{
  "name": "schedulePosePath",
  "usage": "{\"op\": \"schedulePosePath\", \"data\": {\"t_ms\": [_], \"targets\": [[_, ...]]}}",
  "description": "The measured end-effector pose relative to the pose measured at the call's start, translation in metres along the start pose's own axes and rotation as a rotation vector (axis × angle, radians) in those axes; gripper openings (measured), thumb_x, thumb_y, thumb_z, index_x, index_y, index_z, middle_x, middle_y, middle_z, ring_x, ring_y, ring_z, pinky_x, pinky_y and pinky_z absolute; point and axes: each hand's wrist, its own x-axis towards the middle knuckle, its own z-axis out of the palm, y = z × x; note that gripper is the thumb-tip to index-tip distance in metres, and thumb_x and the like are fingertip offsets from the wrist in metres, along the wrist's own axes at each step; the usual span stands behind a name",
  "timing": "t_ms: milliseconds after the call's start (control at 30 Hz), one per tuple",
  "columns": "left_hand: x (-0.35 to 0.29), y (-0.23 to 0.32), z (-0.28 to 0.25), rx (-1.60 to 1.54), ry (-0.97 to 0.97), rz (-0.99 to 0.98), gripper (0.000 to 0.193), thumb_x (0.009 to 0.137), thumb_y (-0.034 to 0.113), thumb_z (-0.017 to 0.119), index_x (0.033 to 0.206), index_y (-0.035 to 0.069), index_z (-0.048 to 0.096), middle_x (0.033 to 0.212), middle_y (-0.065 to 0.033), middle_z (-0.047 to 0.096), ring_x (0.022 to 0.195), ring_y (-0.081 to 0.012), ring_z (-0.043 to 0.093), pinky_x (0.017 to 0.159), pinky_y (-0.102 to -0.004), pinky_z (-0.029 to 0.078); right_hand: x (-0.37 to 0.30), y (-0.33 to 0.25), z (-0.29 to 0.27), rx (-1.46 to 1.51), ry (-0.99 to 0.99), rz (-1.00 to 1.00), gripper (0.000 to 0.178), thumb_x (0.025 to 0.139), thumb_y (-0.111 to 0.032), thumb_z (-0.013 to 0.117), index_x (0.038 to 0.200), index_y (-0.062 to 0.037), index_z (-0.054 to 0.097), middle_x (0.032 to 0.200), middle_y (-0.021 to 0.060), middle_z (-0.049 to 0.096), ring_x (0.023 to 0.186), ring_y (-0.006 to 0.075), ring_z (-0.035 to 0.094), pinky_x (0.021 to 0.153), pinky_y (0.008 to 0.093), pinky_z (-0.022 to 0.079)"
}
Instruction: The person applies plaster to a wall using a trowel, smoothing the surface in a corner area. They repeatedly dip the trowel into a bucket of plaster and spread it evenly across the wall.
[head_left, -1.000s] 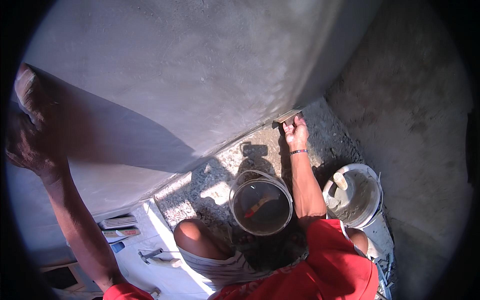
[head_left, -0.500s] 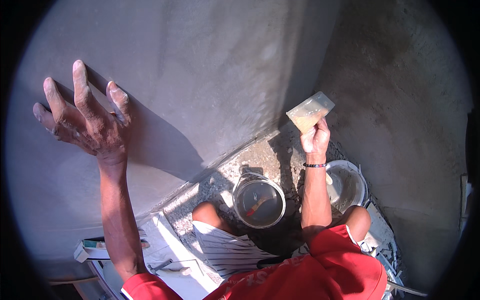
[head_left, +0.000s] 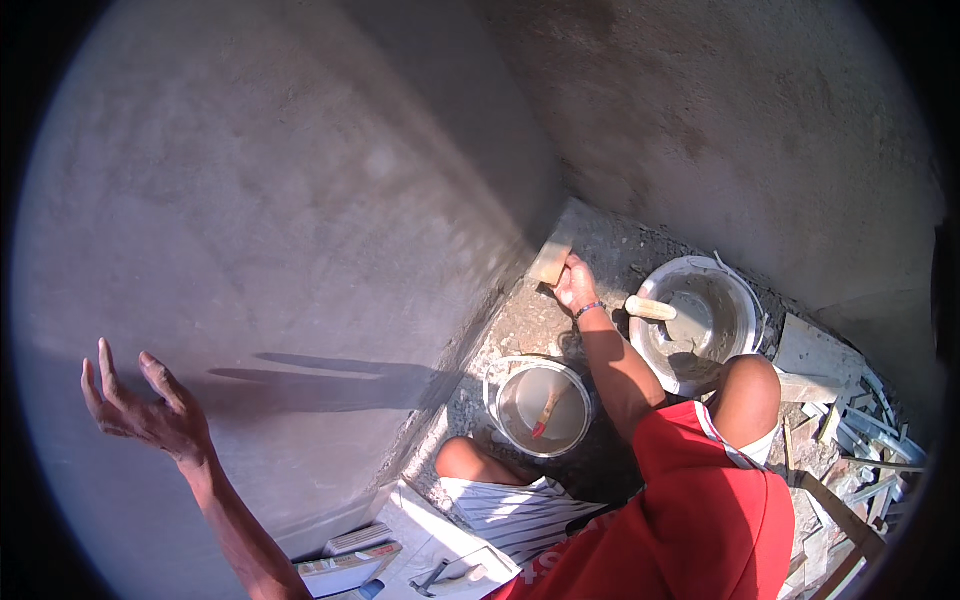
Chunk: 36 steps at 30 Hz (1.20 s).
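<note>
My left hand (head_left: 155,410) is at the left with its fingers spread and nothing in it. It is beside the grey plastered wall (head_left: 240,230); the shadow lies some way off to its right. My right hand (head_left: 575,284), with a beaded bracelet on its wrist, grips a pale, flat rectangular block (head_left: 551,259). The block is low at the foot of the wall, near the corner; whether it touches the wall I cannot tell. Below that arm stands a bucket of cloudy water (head_left: 543,408), with a red-tipped brush (head_left: 547,412) in it.
A larger white bucket (head_left: 745,310) with a rounded, pale-handled tool (head_left: 650,308) at its rim stands to the right. Debris and scrap strips (head_left: 870,440) lie beyond my right knee. At the lower left, a hammer (head_left: 432,578) lies on a white board (head_left: 405,520).
My right hand has brought the block down and left, to the wall's foot. My left hand has dropped lower in the picture. The view has shifted, showing more ground at the right.
</note>
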Motion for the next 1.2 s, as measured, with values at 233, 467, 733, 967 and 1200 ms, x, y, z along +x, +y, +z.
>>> {"op": "schedulePosePath", "data": {"t_ms": [233,467,733,967,1200], "targets": [[0.024,-0.053,0.032,0.316,0.172,-0.001,0.052,0.096,0.051,0.047,0.128,0.012,0.057,0.134,-0.0115,0.047,0.127,-0.0272,0.041,0.102,-0.044,0.036,0.042,-0.006,0.008,0.002,0.167,-0.071,0.033,0.094,-0.005,0.042,0.127,-0.0093,0.047,0.11,0.0105,0.063,0.098,0.0258,0.064,0.081,0.0478,0.055],[0.026,-0.065,0.033,0.397,0.192,0.139,0.059,0.095,0.058,0.043,0.133,0.014,0.05,0.13,-0.0157,0.049,0.122,-0.0307,0.046,0.099,-0.0456,0.037,0.025,0.016,0.043,-0.135,0.18,-0.102,0.034,0.093,-0.008,0.05,0.126,-0.0099,0.047,0.109,0.0054,0.063,0.096,0.0214,0.064,0.076,0.0475,0.055],[0.03,-0.057,0.033,0.482,0.153,0.244,0.055,0.096,0.048,0.048,0.137,0.013,0.041,0.129,-0.0164,0.049,0.115,-0.0332,0.05,0.089,-0.0462,0.044,0.016,0.059,0.107,-0.539,0.338,-0.461,0.033,0.09,0.001,0.056,0.123,-0.002,0.05,0.103,0.0029,0.06,0.088,0.0096,0.056,0.075,0.0259,0.046],[0.025,-0.071,0.023,0.581,0.102,0.244,0.059,0.096,0.042,0.053,0.144,0.023,0.024,0.127,-0.0158,0.051,0.112,-0.0322,0.054,0.085,-0.0461,0.046,-0.043,0.013,0.107,-0.221,0.047,-0.522,0.045,0.089,0.003,0.058,0.133,0.0012,0.046,0.121,0.0058,0.056,0.109,0.0134,0.054,0.098,0.0264,0.04],[0.026,-0.075,0.032,0.529,0.165,0.292,0.053,0.097,0.05,0.045,0.132,0.011,0.046,0.127,-0.0164,0.052,0.111,-0.0331,0.055,0.087,-0.0462,0.048,0.054,-0.024,0.03,-0.622,0.108,-0.622,0.039,0.086,0.006,0.056,0.123,-0.0041,0.055,0.112,0.0052,0.061,0.105,0.0154,0.056,0.094,0.0275,0.042]]}}
